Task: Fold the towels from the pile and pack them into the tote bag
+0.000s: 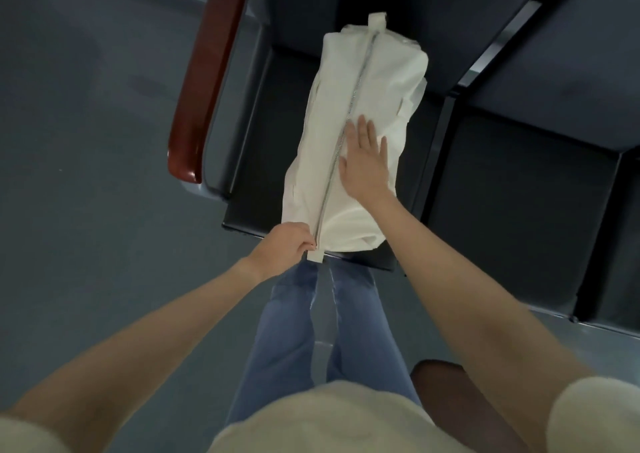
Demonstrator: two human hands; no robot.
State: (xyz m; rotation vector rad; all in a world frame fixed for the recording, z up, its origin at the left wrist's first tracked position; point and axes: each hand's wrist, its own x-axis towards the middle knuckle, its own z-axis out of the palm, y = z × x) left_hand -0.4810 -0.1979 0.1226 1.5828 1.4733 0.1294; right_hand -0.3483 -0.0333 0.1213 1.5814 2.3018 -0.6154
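**Zipped tote bag on a dark seat, one hand at each end of the work**

A row of dark padded seats (pixel 512 189) fills the upper right, and the leftmost seat carries a glossy reddish-brown armrest (pixel 204 82) along its 9 o'clock side. Grey floor (pixel 86 175) spreads to the left. The person stands at the seat's front edge in blue jeans (pixel 298 331) and a pale top; a dark brown rounded thing, too unclear to name, sits near the right elbow at about 5 o'clock. Nothing lies between the hands and the bag.

The left hand (pixel 287 248) is at the bag's near end, at 6 o'clock of it. Its fingers are curled and the fingertips pinch at the zipper (pixel 341 141) just above the small fabric tab (pixel 315 256) that sticks out past the seat edge. Whether they hold the slider itself cannot be told.

The right hand (pixel 367 161) lies flat on top of the bag, just right of the zipper line, fingers straight and slightly spread, pointing toward 12 o'clock, pressing the cloth.

The cream tote bag (pixel 381 82) lies on the leftmost seat, full and rounded. Its long axis runs from about 7 o'clock to 1 o'clock, the far end against the backrest with a second tab there, and the zipper runs closed along its whole top.
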